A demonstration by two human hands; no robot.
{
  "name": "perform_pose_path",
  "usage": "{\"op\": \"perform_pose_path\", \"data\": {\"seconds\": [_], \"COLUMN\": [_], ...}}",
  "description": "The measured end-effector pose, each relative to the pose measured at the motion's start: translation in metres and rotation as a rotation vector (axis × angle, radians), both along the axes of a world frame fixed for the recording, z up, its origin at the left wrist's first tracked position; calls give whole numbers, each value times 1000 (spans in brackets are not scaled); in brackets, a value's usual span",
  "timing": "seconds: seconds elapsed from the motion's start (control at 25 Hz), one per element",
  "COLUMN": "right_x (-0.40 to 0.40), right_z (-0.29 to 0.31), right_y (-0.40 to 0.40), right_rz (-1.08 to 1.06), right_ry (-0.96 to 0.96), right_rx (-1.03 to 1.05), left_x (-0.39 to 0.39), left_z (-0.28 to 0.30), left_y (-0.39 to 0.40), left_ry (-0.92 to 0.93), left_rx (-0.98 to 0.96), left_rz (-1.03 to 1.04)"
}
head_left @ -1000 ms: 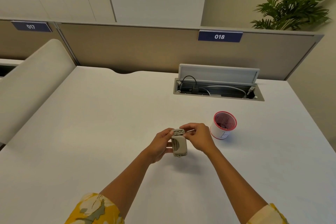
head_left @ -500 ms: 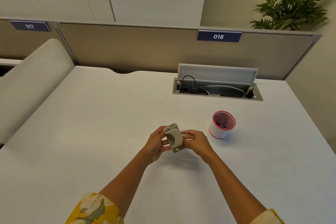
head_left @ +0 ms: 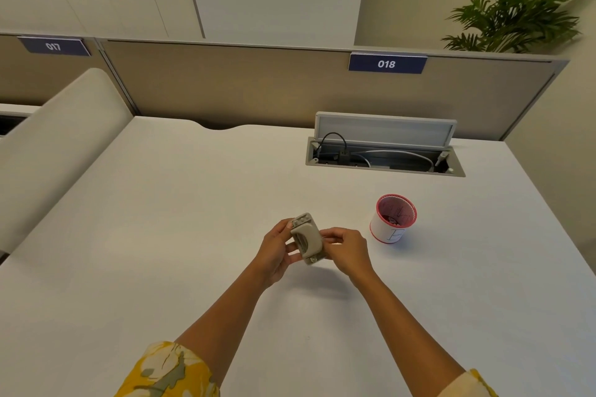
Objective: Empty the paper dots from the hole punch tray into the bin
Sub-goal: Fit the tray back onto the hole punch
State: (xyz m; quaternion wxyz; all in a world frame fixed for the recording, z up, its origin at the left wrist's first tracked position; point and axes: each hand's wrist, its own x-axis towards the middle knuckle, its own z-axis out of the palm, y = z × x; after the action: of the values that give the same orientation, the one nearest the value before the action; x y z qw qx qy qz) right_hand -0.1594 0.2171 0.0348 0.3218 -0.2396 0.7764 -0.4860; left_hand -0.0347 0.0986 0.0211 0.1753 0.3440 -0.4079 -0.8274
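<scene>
A small beige hole punch is held above the white desk, tilted with its top end leaning left. My left hand grips it from the left side. My right hand holds its right edge with the fingertips. The bin, a small white cup with a red rim, stands on the desk to the right of my hands, apart from them. Some bits lie inside it. The punch's tray side is hidden from me.
An open cable hatch with wires sits in the desk behind the bin. A beige partition with label 018 bounds the far edge. A padded divider lies to the left and a plant at the back right.
Both hands have turned the hole punch and shifted it slightly left and lower. My right hand slid from its top end down to its right side.
</scene>
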Motion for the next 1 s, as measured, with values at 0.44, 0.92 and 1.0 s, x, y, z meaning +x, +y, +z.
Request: {"op": "perform_pose_path", "data": {"seconds": [0.44, 0.92, 1.0], "right_x": [29, 25, 20], "right_z": [-14, -14, -16], "right_y": [-1, -10, -12], "right_rz": [-153, -281, -273], "right_ry": [-594, -268, -332], "right_rx": [-299, -108, -84], "left_x": [-7, -6, -6], "left_z": [2, -1, 0], "left_y": [9, 17, 16], "left_ry": [48, 82, 56], "left_rx": [61, 38, 35], "left_rz": [284, 242, 230]}}
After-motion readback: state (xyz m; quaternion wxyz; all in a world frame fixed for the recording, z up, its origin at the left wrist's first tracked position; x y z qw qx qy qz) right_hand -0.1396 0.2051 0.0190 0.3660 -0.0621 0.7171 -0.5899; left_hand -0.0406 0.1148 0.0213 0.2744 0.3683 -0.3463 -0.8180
